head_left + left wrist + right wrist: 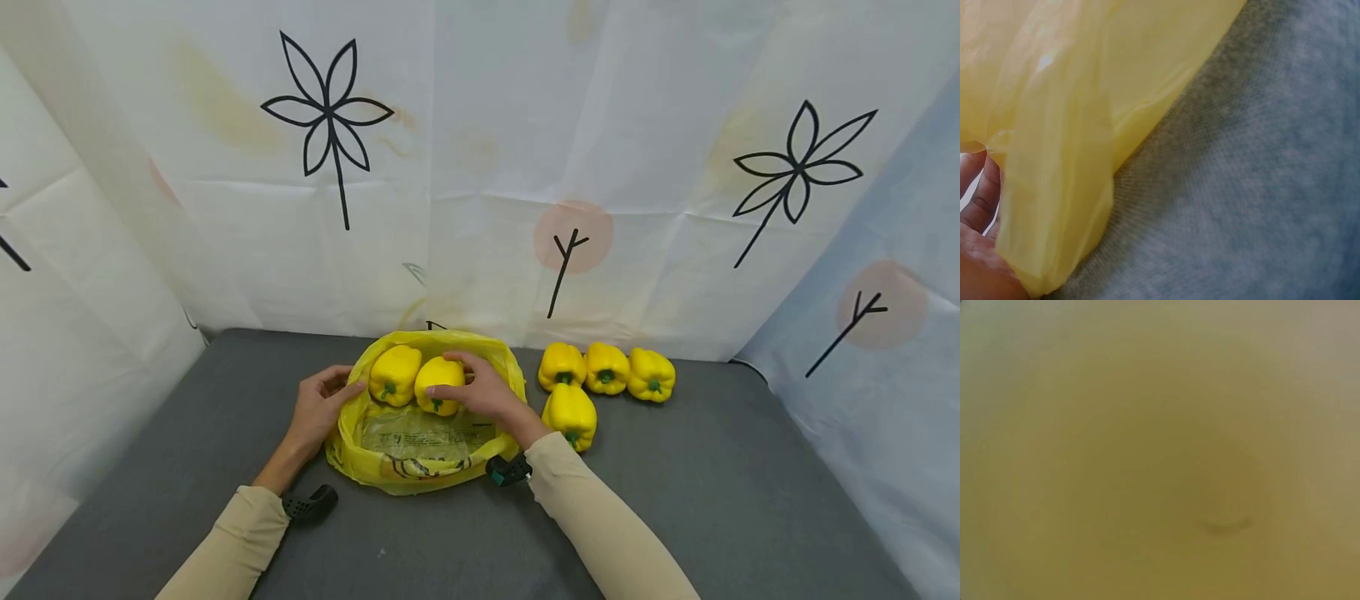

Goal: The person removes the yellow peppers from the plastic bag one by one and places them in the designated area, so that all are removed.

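the right hand (486, 393) grips a yellow bell pepper (432, 373), with the thumb on the near side and fingers over the far side. this pepper is inside the yellow plastic bag (367, 472), close beside a second bell pepper (397, 372). the left hand (318, 407) pinches the bag at its left edge, thumb on top. the right wrist view is just a yellow blur, so it does not help.

the pepper looks shiny and smooth, so it may slip a bit. i think it is light and quite firm, but a hard squeeze or a drop could bruise it. the fat round sides look like the best place to hold. the little green stem (437, 405) might snap, so it is a poor handle.

the bag looks thin, soft and floppy. it probably tears if pulled hard, and its rim seems best to hold.

on the worktop (712, 492), right of the bag, sit three bell peppers (606, 367) in a row, with one more bell pepper (570, 413) in front.
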`<state>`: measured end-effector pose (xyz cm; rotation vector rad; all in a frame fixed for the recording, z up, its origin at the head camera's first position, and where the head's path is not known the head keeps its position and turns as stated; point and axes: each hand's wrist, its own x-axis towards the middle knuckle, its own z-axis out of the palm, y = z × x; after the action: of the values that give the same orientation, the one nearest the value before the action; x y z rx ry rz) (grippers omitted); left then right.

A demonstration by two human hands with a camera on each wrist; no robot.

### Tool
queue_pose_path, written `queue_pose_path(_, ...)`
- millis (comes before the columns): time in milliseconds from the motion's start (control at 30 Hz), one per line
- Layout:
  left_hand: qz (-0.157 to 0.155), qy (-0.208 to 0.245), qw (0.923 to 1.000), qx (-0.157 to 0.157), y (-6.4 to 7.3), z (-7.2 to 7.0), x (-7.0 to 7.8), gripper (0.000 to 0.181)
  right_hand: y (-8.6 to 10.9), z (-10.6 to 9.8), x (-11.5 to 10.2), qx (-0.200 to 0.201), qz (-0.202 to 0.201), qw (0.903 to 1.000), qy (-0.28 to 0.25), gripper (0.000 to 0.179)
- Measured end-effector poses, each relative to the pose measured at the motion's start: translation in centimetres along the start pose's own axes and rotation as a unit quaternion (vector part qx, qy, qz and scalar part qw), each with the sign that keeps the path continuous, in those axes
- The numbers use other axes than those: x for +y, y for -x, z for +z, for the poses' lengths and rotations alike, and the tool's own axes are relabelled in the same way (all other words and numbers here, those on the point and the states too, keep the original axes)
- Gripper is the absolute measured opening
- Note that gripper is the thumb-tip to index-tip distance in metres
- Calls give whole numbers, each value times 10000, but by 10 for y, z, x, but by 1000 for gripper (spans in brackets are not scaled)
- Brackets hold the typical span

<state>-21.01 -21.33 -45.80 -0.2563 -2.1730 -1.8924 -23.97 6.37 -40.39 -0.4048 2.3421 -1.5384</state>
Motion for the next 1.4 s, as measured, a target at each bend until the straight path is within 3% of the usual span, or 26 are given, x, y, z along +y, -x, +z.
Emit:
queue_pose_path(533,49,12,10000,5,1,0,-1,29,18,-10,-14,-61,-236,9995,-218,72)
queue_pose_path(1167,-12,-149,9999,35,-2,-1,-3,29,54,-30,-28,77,-490,9984,-281,68)
queue_pose_path(1400,14,-175,9998,43,-1,-1,-3,26,69,-38,-32,-89,-736,9964,-410,70)
